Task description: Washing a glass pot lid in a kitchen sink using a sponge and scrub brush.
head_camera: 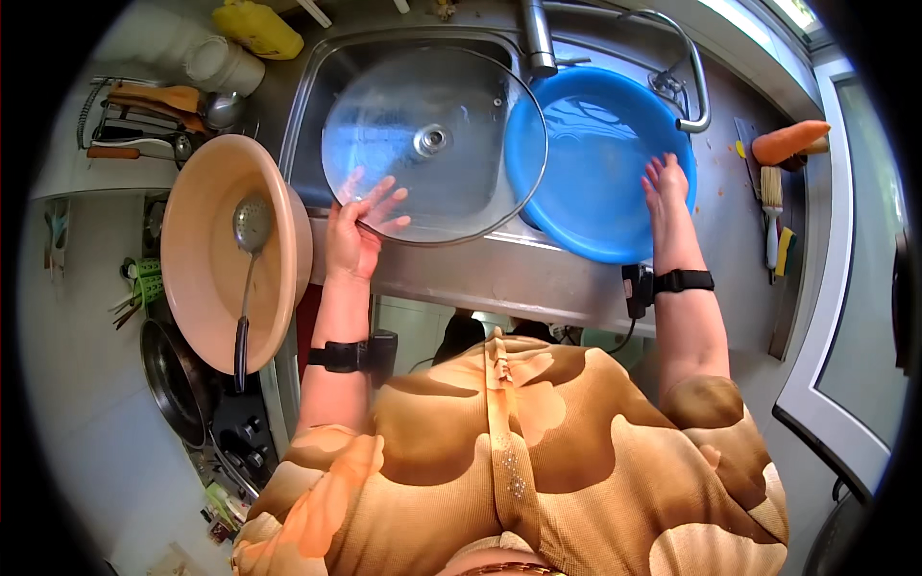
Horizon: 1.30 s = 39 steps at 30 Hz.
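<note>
My left hand [358, 234] holds a round, clear glass pan lid [389, 122] by its metal rim, thumb at the edge and fingers spread beneath the glass. The lid is over the stainless steel sink basin [310, 137], whose drain shows through it, and its right edge overlaps the view of a blue plastic basin [605, 187]. That basin contains clear water and stands to the right, under the faucet [540, 43]. My right hand [666, 180] is at the blue basin's right side, fingers apart, with nothing in it.
A peach plastic basin [198, 252] with a slotted skimmer [252, 223] stands at left. Behind it are wooden-handled utensils [155, 101] and a yellow bottle [258, 29]. At right lie a carrot [789, 142], a brush [771, 209] and a sponge [785, 252]. A curved spout [699, 86] overhangs the blue basin.
</note>
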### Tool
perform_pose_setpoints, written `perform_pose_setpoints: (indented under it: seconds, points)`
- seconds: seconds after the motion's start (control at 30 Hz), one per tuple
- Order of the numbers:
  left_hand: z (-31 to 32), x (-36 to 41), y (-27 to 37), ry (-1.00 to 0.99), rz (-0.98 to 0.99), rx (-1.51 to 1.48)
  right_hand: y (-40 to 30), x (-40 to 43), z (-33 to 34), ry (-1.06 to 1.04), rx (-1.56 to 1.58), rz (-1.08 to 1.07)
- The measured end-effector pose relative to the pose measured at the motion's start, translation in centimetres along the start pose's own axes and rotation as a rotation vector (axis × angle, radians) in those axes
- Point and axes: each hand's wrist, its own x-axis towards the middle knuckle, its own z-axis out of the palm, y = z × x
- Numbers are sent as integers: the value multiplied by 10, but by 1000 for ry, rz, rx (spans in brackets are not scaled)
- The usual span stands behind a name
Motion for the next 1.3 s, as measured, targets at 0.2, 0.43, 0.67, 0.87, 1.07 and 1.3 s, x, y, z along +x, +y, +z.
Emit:
perform_pose_setpoints:
  seconds: [0.2,0.43,0.67,0.87,1.07,1.3]
  points:
    - [-1,10,-12,28,-49,3,39,20,13,-322,254,308]
    - [1,26,-20,18,-58,16,-22,-111,73,-1044,-102,100]
    - [-7,27,-22,69,-39,-65,2,1,12,-59,-99,-51]
    - [-10,36,-24,30,-33,-94,55,67,-7,-71,214,150]
    - [-15,33,-21,64,8,-90,-18,-101,84,-1170,322,365]
    - [-10,27,-20,37,-8,-161,-31,-123,87,-701,-222,-236]
